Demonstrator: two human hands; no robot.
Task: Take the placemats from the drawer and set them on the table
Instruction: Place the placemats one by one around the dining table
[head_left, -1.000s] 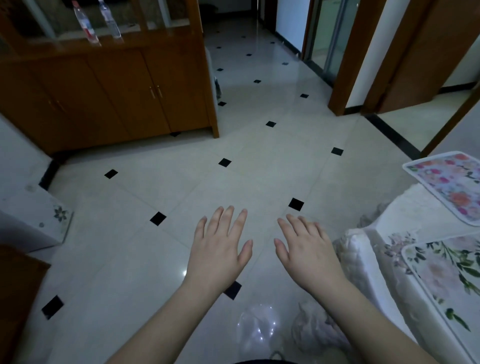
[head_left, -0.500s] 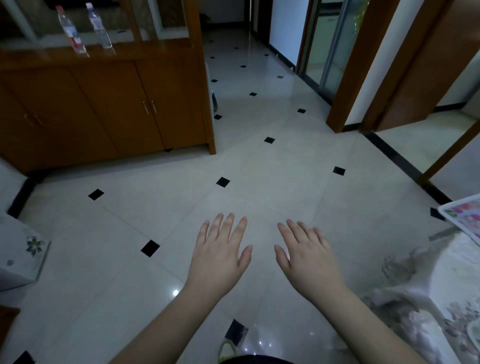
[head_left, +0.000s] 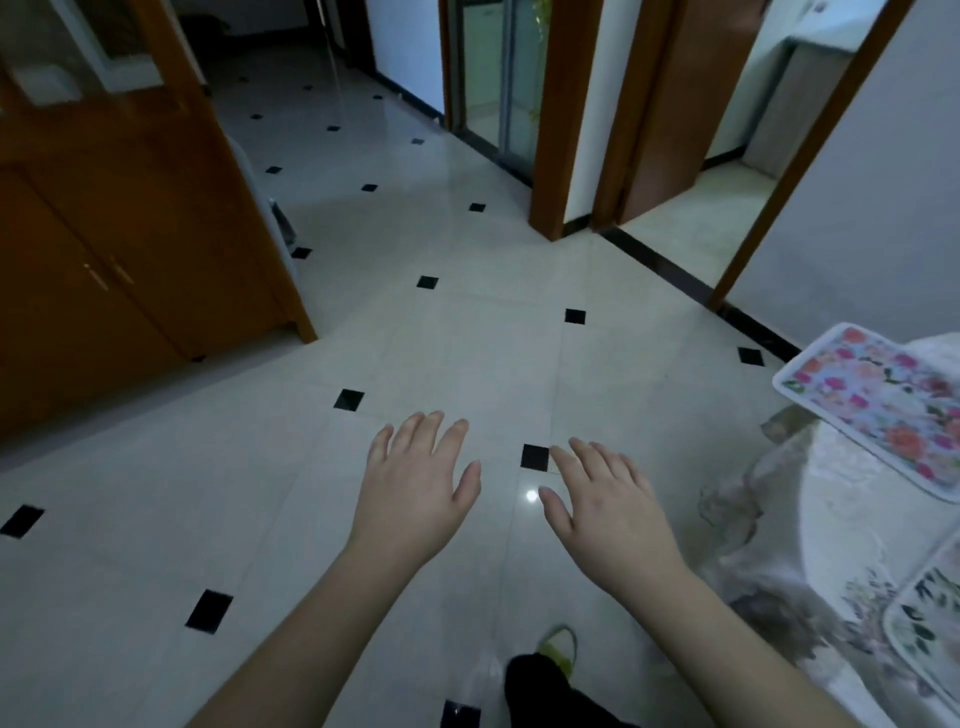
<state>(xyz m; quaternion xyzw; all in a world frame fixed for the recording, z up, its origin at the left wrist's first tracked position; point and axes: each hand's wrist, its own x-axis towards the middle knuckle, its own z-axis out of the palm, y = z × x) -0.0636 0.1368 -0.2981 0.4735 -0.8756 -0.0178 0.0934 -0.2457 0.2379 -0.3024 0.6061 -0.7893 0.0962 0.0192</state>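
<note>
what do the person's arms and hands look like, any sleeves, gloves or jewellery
Both forearms are bare as far as the frame shows, with no sleeve edge in view. The left hand and the right hand wear no gloves, and no rings, watch or bracelet show on the fingers or wrists. The fingernails look short and unpainted, though the dim light makes that hard to confirm.

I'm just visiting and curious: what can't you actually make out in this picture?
- Drawer: none shows in the head view; only the wooden cabinet with closed doors.
- Green-leaf placemat: cut off by the right edge.
- Table: mostly outside the frame.
- Feet: one shoe shows, blurred.
</note>
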